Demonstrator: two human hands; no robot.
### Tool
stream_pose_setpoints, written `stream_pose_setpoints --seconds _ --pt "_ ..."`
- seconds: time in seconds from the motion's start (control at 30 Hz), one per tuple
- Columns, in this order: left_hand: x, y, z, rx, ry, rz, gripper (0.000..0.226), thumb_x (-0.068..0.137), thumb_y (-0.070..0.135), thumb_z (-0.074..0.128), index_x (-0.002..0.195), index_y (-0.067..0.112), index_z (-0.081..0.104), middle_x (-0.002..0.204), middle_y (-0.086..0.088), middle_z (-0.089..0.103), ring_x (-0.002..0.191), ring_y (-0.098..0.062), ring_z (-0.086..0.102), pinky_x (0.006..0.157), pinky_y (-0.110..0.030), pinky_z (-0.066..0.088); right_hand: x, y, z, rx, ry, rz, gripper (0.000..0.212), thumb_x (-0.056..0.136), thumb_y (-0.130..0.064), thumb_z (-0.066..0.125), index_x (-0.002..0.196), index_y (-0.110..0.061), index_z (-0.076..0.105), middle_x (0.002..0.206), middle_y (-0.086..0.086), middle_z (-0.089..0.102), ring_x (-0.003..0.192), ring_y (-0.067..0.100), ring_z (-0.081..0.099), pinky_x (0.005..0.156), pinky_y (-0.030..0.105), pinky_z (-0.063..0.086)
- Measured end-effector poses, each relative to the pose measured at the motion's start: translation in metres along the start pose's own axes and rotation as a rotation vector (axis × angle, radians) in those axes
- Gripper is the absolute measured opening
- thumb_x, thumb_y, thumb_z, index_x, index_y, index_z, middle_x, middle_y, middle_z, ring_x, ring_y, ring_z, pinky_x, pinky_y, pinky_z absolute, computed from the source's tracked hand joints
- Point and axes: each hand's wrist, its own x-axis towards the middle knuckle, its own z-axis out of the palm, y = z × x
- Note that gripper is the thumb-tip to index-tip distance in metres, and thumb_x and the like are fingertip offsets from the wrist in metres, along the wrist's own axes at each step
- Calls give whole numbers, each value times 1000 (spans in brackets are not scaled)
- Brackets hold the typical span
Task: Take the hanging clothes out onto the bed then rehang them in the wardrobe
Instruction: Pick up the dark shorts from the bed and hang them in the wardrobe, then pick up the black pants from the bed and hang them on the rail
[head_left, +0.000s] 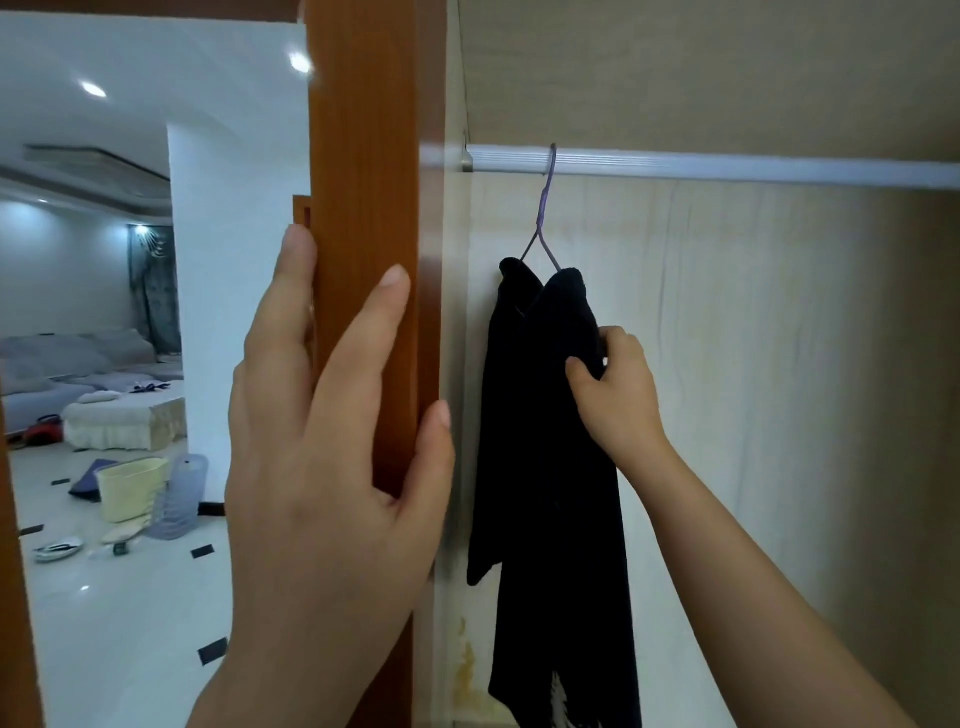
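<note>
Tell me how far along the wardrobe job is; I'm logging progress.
Done: wardrobe door stands open, left hand flat against its edge. In hand: right hand pinches the black garment, on its purple hanger hooked over the rail. Left: unclear whether it is leaving or returning; no bed shows.

Your left hand (322, 467) lies flat against the wooden door panel (363, 156), fingers straight and pointing up, thumb along the panel's right edge, forearm rising from below. Right of the panel, your right hand (618, 395) reaches up from a bare forearm, its curled fingers and thumb pinching the dark garment (545, 493).
</note>
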Motion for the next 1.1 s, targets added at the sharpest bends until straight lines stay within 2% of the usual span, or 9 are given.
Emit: stream_pose_setpoints --seconds 0.1,0.2,0.37,0.5,0.67,0.77,0.87,1.0,1.1 --pt "-15 -3 -9 -5 -86 -35 62 81 40 49 137 32 27 145 9 21 128 15 14 103 -5 23 -34 9 -2 6 -16 34 26 90 -18 51 116 -13 45 108 -1 54 80 9 54 58 9 36" --pt "-31 -8 -20 -33 -153 -74 60 82 41 49 136 33 25 136 13 27 122 24 15 98 5 18 -84 24 -4 12 -89 79 20 90 -19 53 106 -23 41 91 -12 51 73 -6 49 53 7 37" --pt "-80 -16 -41 -172 -199 -229 43 86 36 42 128 33 34 119 28 44 114 15 42 92 -5 37 -174 58 -3 4 -196 225 22 88 -20 57 100 -26 39 82 -23 48 71 -8 48 53 6 42" --pt "-133 -23 -54 -204 -260 -507 32 86 52 35 116 42 40 109 44 46 106 8 52 83 -12 42 -246 96 1 -87 -300 386 24 86 -19 61 99 -22 41 80 -13 52 68 -4 48 53 14 35" --pt "-197 -22 -85 -49 -558 -817 34 81 53 36 113 43 43 109 36 44 99 21 46 76 -5 38 -325 130 7 -179 -535 594 19 86 -18 60 95 -20 44 80 8 58 64 16 53 52 26 37" --pt "-235 -23 -108 121 -771 -840 32 85 41 44 116 37 51 106 26 52 97 7 53 81 -11 44 -361 153 17 -264 -696 588 18 86 -19 60 97 -17 46 80 8 59 65 17 56 57 28 40" --pt "-306 -32 -123 271 -675 -1062 19 90 32 47 108 35 53 103 15 58 89 2 54 82 -31 51 -387 178 27 -295 -920 621 16 90 -21 53 99 -19 41 79 0 54 63 11 52 52 21 37" --pt "-400 -33 -170 422 -635 -1462 22 93 18 46 112 13 57 111 -6 62 90 -14 56 77 -30 43 -417 212 37 -377 -1263 656 12 92 -23 50 99 -15 45 71 0 52 55 15 48 50 25 34" --pt "-450 -8 -233 622 -533 -1705 24 92 18 47 112 9 58 110 -11 65 99 -28 59 77 -31 43 -445 229 55 -447 -1561 663 20 89 -21 50 72 -13 45 70 5 49 61 21 47 61 25 35"
